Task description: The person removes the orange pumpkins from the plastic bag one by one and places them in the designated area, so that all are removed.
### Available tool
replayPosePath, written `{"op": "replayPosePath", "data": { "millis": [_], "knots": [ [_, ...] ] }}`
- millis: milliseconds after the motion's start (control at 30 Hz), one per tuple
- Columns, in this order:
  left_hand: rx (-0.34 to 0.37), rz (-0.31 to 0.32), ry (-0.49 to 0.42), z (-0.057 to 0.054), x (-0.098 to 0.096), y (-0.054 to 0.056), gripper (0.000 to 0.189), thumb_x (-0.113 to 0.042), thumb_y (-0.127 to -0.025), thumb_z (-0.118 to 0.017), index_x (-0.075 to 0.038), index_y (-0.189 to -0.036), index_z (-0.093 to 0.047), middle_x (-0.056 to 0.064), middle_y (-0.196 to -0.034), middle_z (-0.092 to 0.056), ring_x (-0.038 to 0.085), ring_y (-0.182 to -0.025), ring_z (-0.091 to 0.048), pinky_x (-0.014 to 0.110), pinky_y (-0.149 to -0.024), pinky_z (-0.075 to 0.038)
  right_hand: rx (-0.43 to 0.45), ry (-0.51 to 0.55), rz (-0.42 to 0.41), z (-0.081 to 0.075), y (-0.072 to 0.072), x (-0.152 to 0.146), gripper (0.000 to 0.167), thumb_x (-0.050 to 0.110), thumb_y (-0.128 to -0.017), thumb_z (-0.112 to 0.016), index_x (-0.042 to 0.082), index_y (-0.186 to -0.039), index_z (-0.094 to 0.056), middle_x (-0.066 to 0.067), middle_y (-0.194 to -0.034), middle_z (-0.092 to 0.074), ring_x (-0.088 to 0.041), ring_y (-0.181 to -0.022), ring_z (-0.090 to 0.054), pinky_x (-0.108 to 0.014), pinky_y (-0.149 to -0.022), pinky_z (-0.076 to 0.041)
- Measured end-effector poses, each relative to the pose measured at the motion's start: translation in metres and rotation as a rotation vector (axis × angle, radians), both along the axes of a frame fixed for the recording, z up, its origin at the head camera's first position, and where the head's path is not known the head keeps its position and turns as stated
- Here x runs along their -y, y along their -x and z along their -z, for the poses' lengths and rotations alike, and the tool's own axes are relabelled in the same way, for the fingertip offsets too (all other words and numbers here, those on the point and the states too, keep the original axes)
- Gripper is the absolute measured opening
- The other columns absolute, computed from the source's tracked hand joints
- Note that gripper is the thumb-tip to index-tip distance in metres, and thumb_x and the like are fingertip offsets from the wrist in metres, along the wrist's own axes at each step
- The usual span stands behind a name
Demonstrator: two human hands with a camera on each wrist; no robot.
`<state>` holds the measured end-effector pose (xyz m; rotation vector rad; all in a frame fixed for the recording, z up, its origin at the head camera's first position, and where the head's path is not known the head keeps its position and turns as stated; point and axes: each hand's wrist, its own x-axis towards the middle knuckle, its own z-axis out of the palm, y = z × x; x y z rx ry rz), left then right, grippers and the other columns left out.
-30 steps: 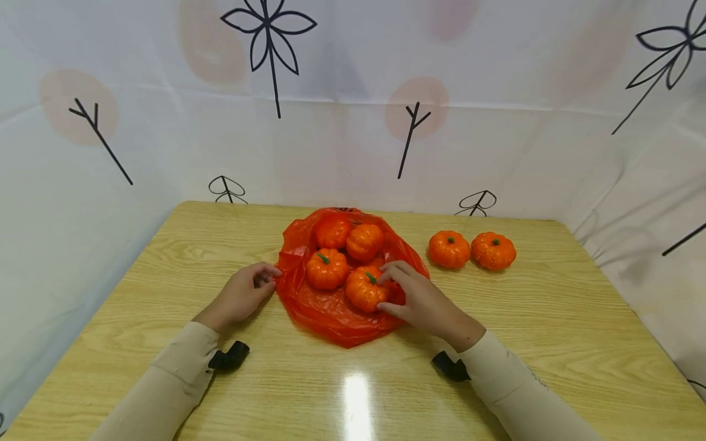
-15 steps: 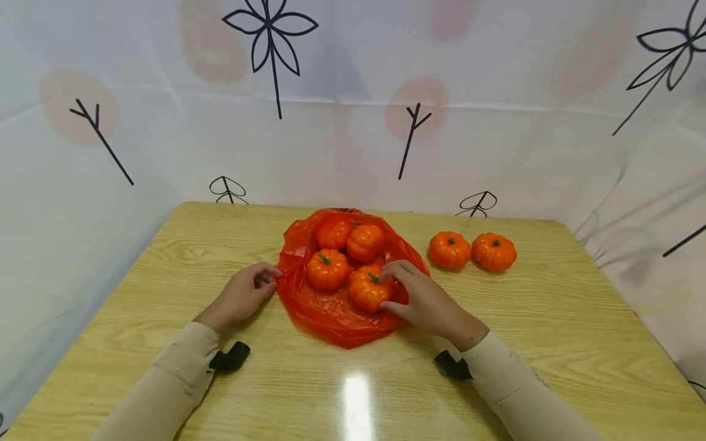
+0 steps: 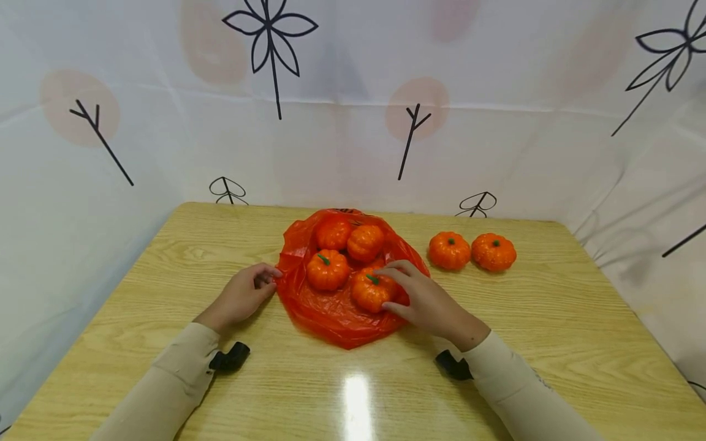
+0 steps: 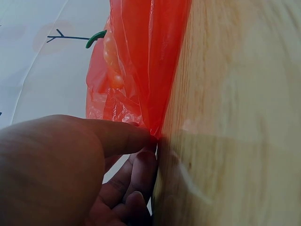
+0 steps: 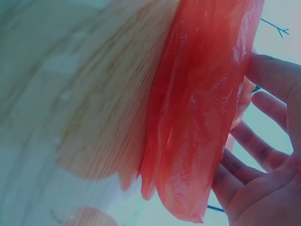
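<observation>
An open red plastic bag (image 3: 331,324) lies on the wooden table, its sides spread low around several small orange pumpkins. My left hand (image 3: 245,293) pinches the bag's left edge between thumb and fingers, close to the tabletop in the left wrist view. My right hand (image 3: 421,300) reaches over the bag's right side and holds the front right pumpkin (image 3: 371,295), fingers over its top by the green stem and thumb at its lower right. Beside it in the bag sits another green-stemmed pumpkin (image 3: 328,270). Behind are two more, a pumpkin (image 3: 365,243) and a pumpkin (image 3: 333,234) partly under red plastic.
Two pumpkins stand side by side right of the bag, a nearer-in pumpkin (image 3: 449,250) and an outer pumpkin (image 3: 493,252). The wooden table (image 3: 551,343) ends against a white printed cloth (image 3: 331,147) at the back. Black wrist devices (image 3: 230,357) sit at both sleeves.
The front right pumpkin has shifted slightly to the right within the bag, with my right hand's fingers at it. My left hand has stayed at the bag's edge.
</observation>
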<state>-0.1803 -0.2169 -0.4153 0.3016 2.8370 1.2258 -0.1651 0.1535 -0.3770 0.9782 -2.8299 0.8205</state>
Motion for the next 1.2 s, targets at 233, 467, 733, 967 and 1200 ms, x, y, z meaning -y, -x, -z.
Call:
{"op": "replayPosePath", "data": {
  "millis": [233, 467, 733, 967, 1200],
  "knots": [
    [-0.001, -0.004, -0.001, 0.000, -0.001, 0.000, 0.019, -0.005, -0.097, -0.061, -0.006, -0.116, -0.066, 0.009, -0.101, -0.066, 0.020, -0.089, -0.059, 0.036, -0.085, -0.049, -0.014, -0.011, -0.009, 0.002, -0.001, 0.001, 0.054, 0.022, -0.087, -0.079, 0.019, -0.138, -0.059, -0.009, -0.137, -0.049, -0.028, -0.123, -0.057, -0.044, -0.101, -0.051],
    [0.003, -0.001, 0.002, 0.000, 0.000, 0.000, 0.019, -0.006, -0.098, -0.061, -0.006, -0.116, -0.065, 0.009, -0.101, -0.066, 0.019, -0.089, -0.059, 0.036, -0.084, -0.049, -0.003, -0.035, 0.003, 0.002, -0.003, 0.002, 0.053, 0.023, -0.087, -0.079, 0.017, -0.135, -0.057, -0.014, -0.147, -0.045, -0.035, -0.134, -0.050, -0.050, -0.105, -0.048],
    [0.001, 0.005, 0.001, 0.000, -0.001, 0.000, 0.019, -0.006, -0.097, -0.061, -0.006, -0.116, -0.066, 0.008, -0.100, -0.066, 0.019, -0.089, -0.058, 0.035, -0.083, -0.049, 0.022, -0.058, 0.007, 0.000, -0.006, 0.001, 0.054, 0.025, -0.088, -0.078, 0.014, -0.135, -0.053, -0.015, -0.155, -0.044, -0.038, -0.138, -0.046, -0.055, -0.109, -0.042],
    [-0.005, 0.001, -0.006, -0.001, -0.001, -0.001, 0.018, -0.005, -0.097, -0.061, -0.007, -0.115, -0.066, 0.008, -0.100, -0.065, 0.019, -0.088, -0.058, 0.035, -0.082, -0.048, -0.005, -0.022, -0.006, -0.010, -0.006, -0.004, 0.054, 0.025, -0.088, -0.078, 0.015, -0.134, -0.052, -0.014, -0.153, -0.046, -0.036, -0.139, -0.046, -0.055, -0.109, -0.042],
    [-0.005, 0.004, -0.004, 0.000, -0.001, -0.001, 0.018, -0.006, -0.098, -0.061, -0.007, -0.115, -0.066, 0.008, -0.099, -0.064, 0.017, -0.088, -0.057, 0.034, -0.082, -0.048, 0.015, -0.053, 0.013, -0.027, -0.008, -0.014, 0.056, 0.025, -0.089, -0.078, 0.015, -0.137, -0.051, -0.010, -0.152, -0.047, -0.034, -0.138, -0.047, -0.053, -0.109, -0.043]
  ]
}}
